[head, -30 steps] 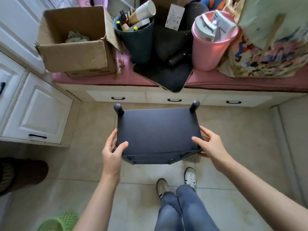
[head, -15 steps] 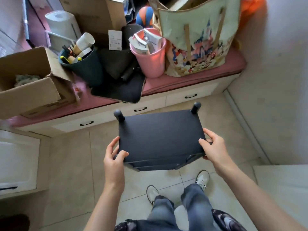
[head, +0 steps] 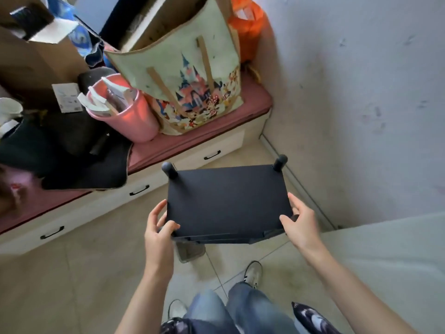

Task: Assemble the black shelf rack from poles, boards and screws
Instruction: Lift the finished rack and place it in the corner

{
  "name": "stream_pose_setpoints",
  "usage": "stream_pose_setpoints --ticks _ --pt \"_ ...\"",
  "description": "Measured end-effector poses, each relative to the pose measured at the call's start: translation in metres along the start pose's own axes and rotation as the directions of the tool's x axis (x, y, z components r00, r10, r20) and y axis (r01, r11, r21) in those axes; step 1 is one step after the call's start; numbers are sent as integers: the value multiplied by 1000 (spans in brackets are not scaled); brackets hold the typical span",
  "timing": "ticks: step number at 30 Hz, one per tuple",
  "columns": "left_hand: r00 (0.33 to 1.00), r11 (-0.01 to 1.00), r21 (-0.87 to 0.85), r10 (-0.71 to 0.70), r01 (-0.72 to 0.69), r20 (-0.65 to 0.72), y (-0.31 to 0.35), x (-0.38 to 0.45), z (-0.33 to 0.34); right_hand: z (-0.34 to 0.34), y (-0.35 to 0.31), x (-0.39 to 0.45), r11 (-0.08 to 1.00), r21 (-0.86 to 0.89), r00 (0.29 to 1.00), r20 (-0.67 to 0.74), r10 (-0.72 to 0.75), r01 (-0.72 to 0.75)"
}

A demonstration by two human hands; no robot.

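Above the tiled floor (head: 72, 273), both hands, left hand (head: 157, 233) and right hand (head: 299, 224), gripped the rack (head: 226, 201), its long side crosswise, poles up; papers filled the pink bucket (head: 130, 116).

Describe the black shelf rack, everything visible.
The black shelf rack is matte black, its flat rectangular top board roughly level, held above the tiled floor. Round-capped poles stand at both far corners; lower board edges show beneath the near edge. The left hand and right hand each grip a near corner.
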State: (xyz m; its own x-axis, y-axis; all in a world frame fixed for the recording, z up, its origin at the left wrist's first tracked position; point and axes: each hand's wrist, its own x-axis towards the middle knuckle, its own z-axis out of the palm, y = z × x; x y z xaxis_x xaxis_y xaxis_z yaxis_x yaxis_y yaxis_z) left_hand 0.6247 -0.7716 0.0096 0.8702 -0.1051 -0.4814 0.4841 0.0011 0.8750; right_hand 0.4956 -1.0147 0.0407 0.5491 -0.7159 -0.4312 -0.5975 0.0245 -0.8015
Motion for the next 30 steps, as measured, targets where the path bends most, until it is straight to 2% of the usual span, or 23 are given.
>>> stream_pose_setpoints --ticks 7,13,19,22,30 --pt "995 999 -6 -38 38 88 -4 35 98 -60 3 71 998 -66 992 -128 -1 -8" --pt "985 996 45 -82 76 152 1 96 161 -75 4 143 991 -101 985 -154 75 -91" --pt "946 962 222 -213 159 244 5 180 212 -67 4 220 976 -75 962 -198 186 -204" --pt "918 933 333 -246 138 311 2 216 235 -65 8 257 964 -84 953 -192 233 -253" --pt "889 855 473 -369 212 270 -33 291 297 -64 41 362 941 -151 950 -123 286 -303"
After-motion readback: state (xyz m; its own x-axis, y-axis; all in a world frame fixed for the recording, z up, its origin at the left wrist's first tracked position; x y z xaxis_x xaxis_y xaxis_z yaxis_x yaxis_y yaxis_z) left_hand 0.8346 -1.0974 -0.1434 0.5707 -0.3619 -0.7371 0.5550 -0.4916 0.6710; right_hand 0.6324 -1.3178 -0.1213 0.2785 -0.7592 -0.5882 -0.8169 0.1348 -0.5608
